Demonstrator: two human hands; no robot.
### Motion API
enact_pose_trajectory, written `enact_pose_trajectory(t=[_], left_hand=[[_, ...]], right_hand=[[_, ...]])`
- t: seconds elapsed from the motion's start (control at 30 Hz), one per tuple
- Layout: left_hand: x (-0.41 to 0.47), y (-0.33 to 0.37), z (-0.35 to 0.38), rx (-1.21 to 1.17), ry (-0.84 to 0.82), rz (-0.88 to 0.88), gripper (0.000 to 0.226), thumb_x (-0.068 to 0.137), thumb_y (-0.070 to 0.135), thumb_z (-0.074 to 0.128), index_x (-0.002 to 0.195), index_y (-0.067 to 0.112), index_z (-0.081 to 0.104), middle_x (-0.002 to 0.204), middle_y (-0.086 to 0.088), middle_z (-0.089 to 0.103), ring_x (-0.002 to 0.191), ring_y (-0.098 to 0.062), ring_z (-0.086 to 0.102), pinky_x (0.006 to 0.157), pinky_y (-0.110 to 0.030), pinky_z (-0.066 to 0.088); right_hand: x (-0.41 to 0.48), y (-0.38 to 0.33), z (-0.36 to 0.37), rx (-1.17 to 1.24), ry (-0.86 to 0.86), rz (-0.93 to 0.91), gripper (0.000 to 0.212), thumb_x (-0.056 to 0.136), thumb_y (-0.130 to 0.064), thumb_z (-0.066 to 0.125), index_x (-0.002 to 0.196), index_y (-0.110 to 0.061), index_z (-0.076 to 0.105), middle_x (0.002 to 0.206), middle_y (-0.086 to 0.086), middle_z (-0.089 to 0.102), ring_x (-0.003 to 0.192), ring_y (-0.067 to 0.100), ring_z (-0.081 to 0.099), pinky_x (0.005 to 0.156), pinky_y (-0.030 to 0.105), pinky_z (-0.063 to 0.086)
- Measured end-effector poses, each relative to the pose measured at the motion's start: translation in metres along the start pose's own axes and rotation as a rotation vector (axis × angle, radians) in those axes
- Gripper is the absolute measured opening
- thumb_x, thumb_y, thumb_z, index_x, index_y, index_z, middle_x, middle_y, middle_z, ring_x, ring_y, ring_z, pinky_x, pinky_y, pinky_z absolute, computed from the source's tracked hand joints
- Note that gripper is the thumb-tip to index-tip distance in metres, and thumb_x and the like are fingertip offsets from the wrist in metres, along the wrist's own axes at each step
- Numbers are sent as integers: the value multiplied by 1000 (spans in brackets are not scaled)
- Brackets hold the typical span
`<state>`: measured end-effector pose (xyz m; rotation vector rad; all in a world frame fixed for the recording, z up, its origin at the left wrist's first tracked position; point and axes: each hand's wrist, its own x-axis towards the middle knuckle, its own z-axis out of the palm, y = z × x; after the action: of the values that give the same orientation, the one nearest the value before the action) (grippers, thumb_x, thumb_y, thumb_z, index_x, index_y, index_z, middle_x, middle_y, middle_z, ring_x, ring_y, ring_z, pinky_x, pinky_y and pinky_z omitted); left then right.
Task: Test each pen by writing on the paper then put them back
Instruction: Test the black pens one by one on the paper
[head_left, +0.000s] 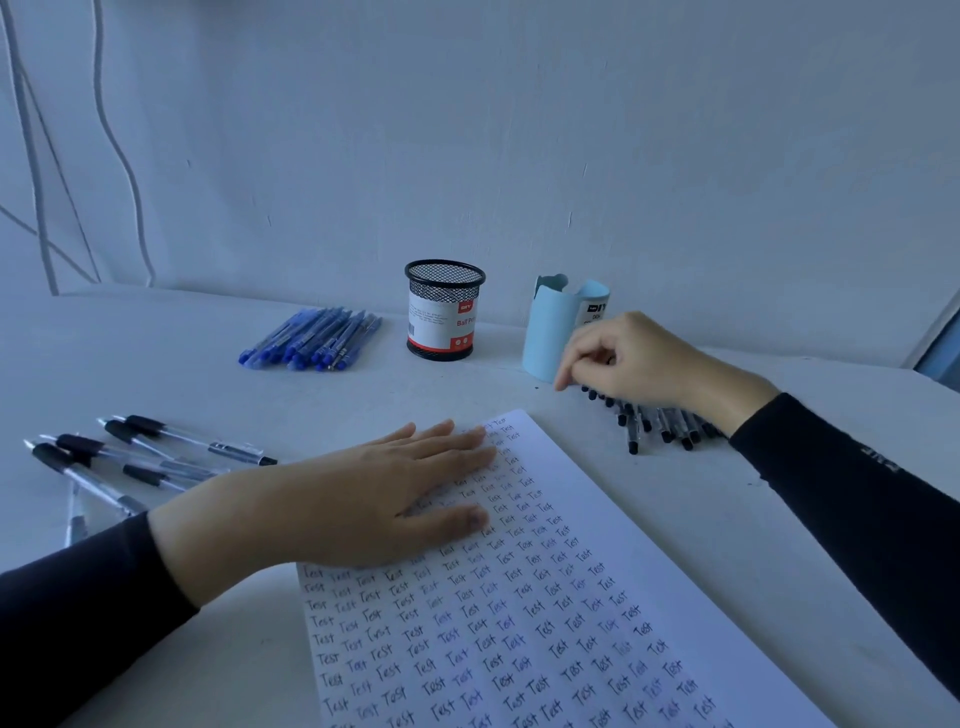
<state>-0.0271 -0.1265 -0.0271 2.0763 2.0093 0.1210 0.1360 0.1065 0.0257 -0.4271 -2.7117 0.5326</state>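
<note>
A white sheet of paper (587, 566) covered with rows of the word "Test" lies slanted in front of me. My left hand (358, 499) lies flat on its upper left part, fingers straight. My right hand (639, 364) hovers with curled fingers over a pile of black pens (654, 423) to the right of the paper; whether it holds one cannot be told. Several black pens (135, 457) lie loose at the left. A bundle of blue pens (317, 338) lies farther back.
A black mesh pen cup (444, 312) with a red and white label stands at the back centre. A light blue holder (556, 327) stands just right of it, behind my right hand. Behind the table is a wall, with cables at the far left.
</note>
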Motion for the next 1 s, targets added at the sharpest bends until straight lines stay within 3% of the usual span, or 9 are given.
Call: enact_pose_trajectory(t=[0.17,0.23,0.3,0.47,0.63,0.77,0.83,0.93,1.0], left_hand=[[-7,-3,-17,-24,40,-33,66,86,74,33,147,56,15,155,36,-1,142,9,3,119,-29,4],[-15,-14,-34,-7,116,-46,52,83,71,43,132,53,46,145,34,35,133,10,32,118,-31,23],[-30,-28,-57,-81,113,-143,34,76,67,57,101,47,67,108,34,62,102,13,57,97,-25,46],[-61,-59,-84,-128,-158,-334,19,72,50,78,88,43,72,87,29,69,84,7,65,81,-20,45],[-61,-74,-83,-172,-159,-377,20,75,33,82,93,38,73,90,23,71,86,3,66,80,-17,44],[-62,-83,-80,-144,-145,-397,14,79,31,80,91,35,74,89,21,71,81,4,66,78,-17,43],[-59,-86,-79,-139,-35,-387,11,81,30,78,89,35,73,85,23,70,74,6,64,80,-19,46],[-44,-77,-73,-224,405,-292,14,79,21,80,88,31,75,79,16,71,74,2,64,74,-9,45],[-30,-56,-63,-327,542,-141,16,77,15,81,90,25,76,82,12,71,75,1,64,72,-11,48]], right_hand=[[-2,-17,36,-26,-108,-102,30,83,-5,58,85,-25,80,90,-15,75,88,2,67,88,28,52],[-1,-17,41,-37,-77,-144,26,83,-5,61,84,-23,80,88,-16,75,88,-1,67,90,27,51],[-2,-14,44,-25,-46,-164,24,85,-6,64,80,-23,80,85,-18,73,84,-1,67,86,24,51],[-4,-9,53,-37,44,-247,26,84,-1,67,77,-22,80,84,-20,72,80,1,67,81,25,52],[-7,-7,59,-45,112,-320,27,81,8,67,76,-15,79,82,-15,72,77,1,66,77,18,50],[-5,-7,60,-43,117,-337,26,81,4,62,76,-15,79,82,-15,72,76,2,67,76,25,52],[-5,-9,61,-31,123,-333,25,80,-2,58,76,-15,79,82,-15,72,76,2,67,75,27,52],[-6,-9,61,-15,127,-310,25,79,-6,56,75,-16,78,82,-15,72,76,3,67,75,28,52],[-6,-9,61,-4,126,-302,25,79,-4,57,75,-17,78,81,-16,72,76,4,67,75,31,53]])
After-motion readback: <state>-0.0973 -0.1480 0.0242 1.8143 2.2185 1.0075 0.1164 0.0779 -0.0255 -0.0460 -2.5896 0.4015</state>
